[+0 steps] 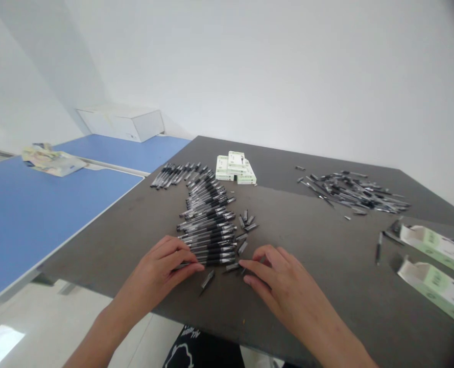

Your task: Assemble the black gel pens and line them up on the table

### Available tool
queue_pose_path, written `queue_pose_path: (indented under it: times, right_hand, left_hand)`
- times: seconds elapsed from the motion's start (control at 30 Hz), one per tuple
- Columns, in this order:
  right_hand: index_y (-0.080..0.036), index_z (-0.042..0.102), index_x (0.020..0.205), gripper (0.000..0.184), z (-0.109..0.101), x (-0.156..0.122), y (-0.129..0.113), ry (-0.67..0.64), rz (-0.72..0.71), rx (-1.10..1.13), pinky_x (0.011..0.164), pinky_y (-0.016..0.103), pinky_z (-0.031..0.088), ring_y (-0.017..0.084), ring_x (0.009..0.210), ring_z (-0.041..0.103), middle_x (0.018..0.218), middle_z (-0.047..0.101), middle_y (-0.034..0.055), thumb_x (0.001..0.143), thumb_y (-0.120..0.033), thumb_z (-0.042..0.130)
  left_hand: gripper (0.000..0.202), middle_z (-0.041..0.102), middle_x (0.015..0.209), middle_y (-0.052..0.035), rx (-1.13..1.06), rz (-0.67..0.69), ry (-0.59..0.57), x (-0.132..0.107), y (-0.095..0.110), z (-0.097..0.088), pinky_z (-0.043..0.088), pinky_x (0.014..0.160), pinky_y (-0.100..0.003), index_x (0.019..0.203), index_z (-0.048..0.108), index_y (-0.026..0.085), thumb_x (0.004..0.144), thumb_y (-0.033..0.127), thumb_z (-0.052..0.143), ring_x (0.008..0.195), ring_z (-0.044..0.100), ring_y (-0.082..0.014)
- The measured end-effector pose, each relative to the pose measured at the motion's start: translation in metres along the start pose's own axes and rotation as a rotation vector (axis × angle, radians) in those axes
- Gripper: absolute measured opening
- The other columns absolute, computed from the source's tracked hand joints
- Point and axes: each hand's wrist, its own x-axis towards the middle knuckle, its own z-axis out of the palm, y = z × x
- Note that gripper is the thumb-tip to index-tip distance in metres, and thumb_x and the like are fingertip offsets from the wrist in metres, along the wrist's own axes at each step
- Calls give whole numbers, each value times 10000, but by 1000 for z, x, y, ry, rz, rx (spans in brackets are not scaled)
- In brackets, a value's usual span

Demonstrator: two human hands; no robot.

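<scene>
Near the front of the dark table, my left hand [171,263] is closed at the near end of a long row of black pens [211,225], its thumb and fingers on the end of the nearest pen. To the right of that row, my right hand [276,276] has thumb and forefinger closed around a small dark piece, seemingly a pen cap, mostly hidden by the fingers. Several loose caps [242,248] lie along the row's right side. Another small cap-like piece [207,280] lies in front of my left hand.
A loose heap of pens [357,191] lies at the back right. Two opened green-and-white boxes [437,286] rest at the right edge. Stacked small boxes [235,167] stand behind the row, beside more pens [173,175]. A blue table [108,204] with a white carton [123,122] adjoins left.
</scene>
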Motion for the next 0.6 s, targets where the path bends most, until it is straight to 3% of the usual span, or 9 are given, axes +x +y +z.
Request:
queue_pose_path:
  times: [0.33,0.6]
  right_hand:
    - [-245,779,1074,94,-5,0,6,-40,27,44,852,474,581,280,938,687,1048,751,52,981,-236,771]
    - [-218,729,1055,80,-7,-10,5,-31,127,173,900,433,541,265,988,716,1048,796,14,986,-226,770]
  left_hand:
    - [81,698,950,-22,82,-3,37,0,2,-2,524,810,-267,1008,726,214,1062,231,669,893,667,-173]
    - [174,713,956,-20,126,-58,180,-3,4,-6,548,780,-207,1007,748,246,1058,378,646,831,709,-151]
